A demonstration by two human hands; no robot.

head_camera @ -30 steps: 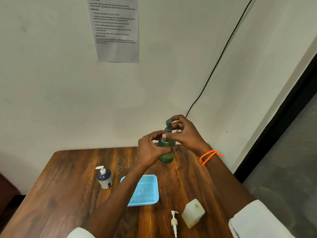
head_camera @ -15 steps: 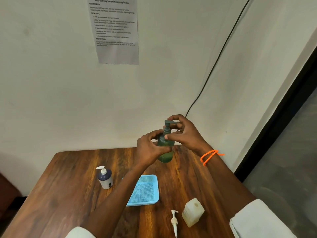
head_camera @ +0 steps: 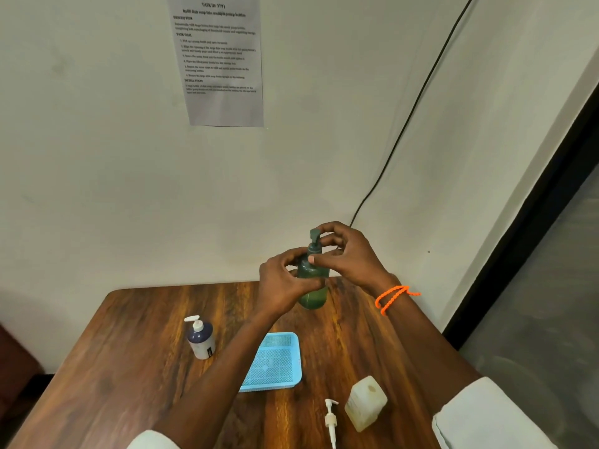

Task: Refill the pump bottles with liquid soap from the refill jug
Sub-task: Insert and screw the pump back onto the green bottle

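Observation:
I hold a green pump bottle (head_camera: 312, 294) in the air above the far side of the wooden table (head_camera: 129, 367). My left hand (head_camera: 285, 283) grips its body. My right hand (head_camera: 350, 254) pinches the dark green pump head (head_camera: 314, 239) at the bottle's neck. Green liquid fills the bottle's lower part. A dark blue bottle with a white pump (head_camera: 200, 337) stands on the table at the left. A square pale bottle with no pump (head_camera: 365, 402) stands near the front, and a loose white pump (head_camera: 331, 421) lies beside it.
A light blue mesh tray (head_camera: 275, 361) lies in the middle of the table, partly under my left forearm. A printed sheet (head_camera: 223, 59) hangs on the wall, and a black cable (head_camera: 405, 124) runs down to the table's back edge. The table's right edge borders a dark doorway.
The pump head has turned slightly between my right fingers. The bottle and both hands stay almost in place. The camera has tilted a little.

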